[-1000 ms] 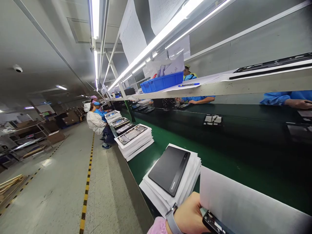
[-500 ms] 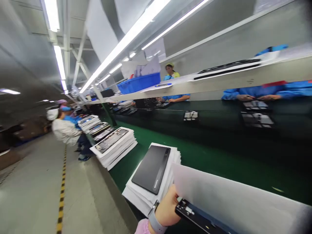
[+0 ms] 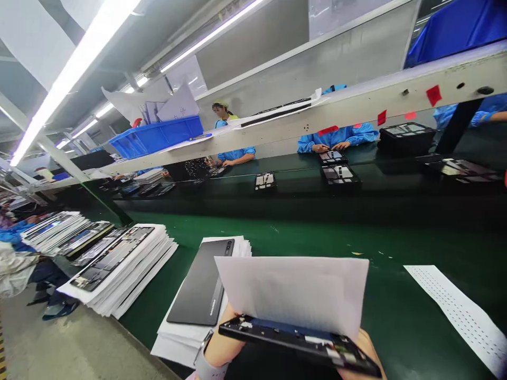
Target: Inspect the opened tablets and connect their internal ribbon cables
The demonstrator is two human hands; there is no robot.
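An open tablet (image 3: 285, 339), its inner parts and small boards showing along the near edge, is held up in front of me. My left hand (image 3: 226, 340), with a watch on the wrist, is closed around its left end. At the right end my right hand (image 3: 367, 345) grips it, the fingers mostly hidden behind. A white paper sheet (image 3: 295, 295) stands upright along the tablet's far side. Left of my hands, a closed dark grey tablet (image 3: 200, 287) lies back up on a stack of white paper (image 3: 178, 338).
Another paper stack (image 3: 137, 282) with an opened tablet (image 3: 113, 258) on top stands further left on the green bench (image 3: 277, 235). A dotted white sheet (image 3: 455, 311) lies at right. A shelf (image 3: 277, 124) carrying a blue bin (image 3: 158, 136) crosses above. Co-workers in blue sleeves (image 3: 356, 138) sit opposite.
My view has turned right, so the aisle has mostly left the picture. The held tablet and sheet now show whole, and my right hand has come into view at the tablet's right end.
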